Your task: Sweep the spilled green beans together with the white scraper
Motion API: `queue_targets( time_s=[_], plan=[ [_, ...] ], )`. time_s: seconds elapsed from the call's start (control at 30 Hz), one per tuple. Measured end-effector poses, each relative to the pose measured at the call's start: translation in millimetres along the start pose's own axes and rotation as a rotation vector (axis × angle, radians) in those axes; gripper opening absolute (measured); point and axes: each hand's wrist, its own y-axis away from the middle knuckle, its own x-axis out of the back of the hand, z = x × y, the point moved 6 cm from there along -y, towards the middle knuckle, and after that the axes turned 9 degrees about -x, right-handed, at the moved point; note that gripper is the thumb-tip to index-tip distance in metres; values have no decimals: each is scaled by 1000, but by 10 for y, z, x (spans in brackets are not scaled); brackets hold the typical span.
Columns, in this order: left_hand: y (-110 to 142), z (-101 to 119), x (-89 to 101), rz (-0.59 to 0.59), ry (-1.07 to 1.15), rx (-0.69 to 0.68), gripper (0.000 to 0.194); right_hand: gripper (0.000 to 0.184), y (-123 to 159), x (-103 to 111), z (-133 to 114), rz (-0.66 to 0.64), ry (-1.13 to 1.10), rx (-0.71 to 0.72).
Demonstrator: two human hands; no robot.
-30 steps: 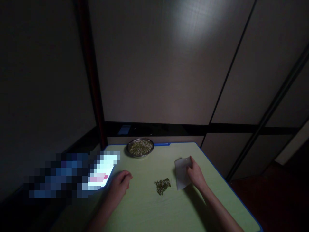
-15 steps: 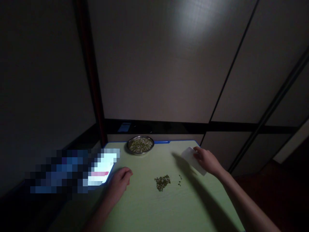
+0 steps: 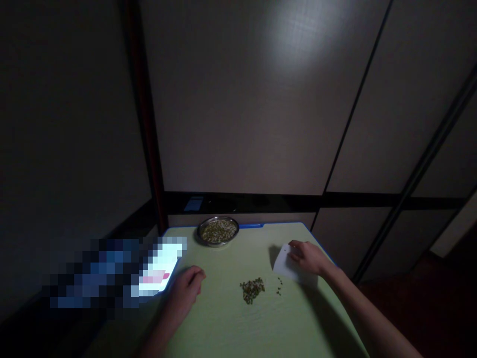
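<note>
A small heap of green beans (image 3: 252, 290) lies in the middle of a light green table (image 3: 231, 323), with a few stray beans (image 3: 278, 287) just to its right. My right hand (image 3: 307, 257) grips a white flat card-like scraper (image 3: 285, 263), its lower edge down on the table right of the strays. Left of the heap, my left hand (image 3: 188, 286) rests on the table with its fingers loosely curled and nothing visible in them. A round metal dish (image 3: 218, 231) full of the same beans stands at the table's far edge.
A glowing screen (image 3: 160, 268), partly pixelated, lies at the table's left edge next to my left hand. Wall panels with dark frames rise right behind the table. The room is dim; the table's blue rim (image 3: 253, 225) marks its far edge.
My right hand lifted the white scraper up and to the right off the heap, leaving a few stray beans, then lowered it again to the table. My left hand stayed put.
</note>
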Motion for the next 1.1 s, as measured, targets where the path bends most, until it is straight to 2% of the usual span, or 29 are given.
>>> queue_targets(
  time_s=[0.33,0.63,0.93,1.1],
  plan=[
    [-2,-2,5,18,7,8,24,39,109,-121,-117,134,102,109],
    [-19,-82,7,15,-6,9,21,40,256,-223,-268,137,95,178],
    [25,63,15,4,-1,-1,22,39,424,-255,-438,122,100,234],
    [7,17,9,3,-23,5,20,40,532,-302,-539,91,76,264]
  ],
)
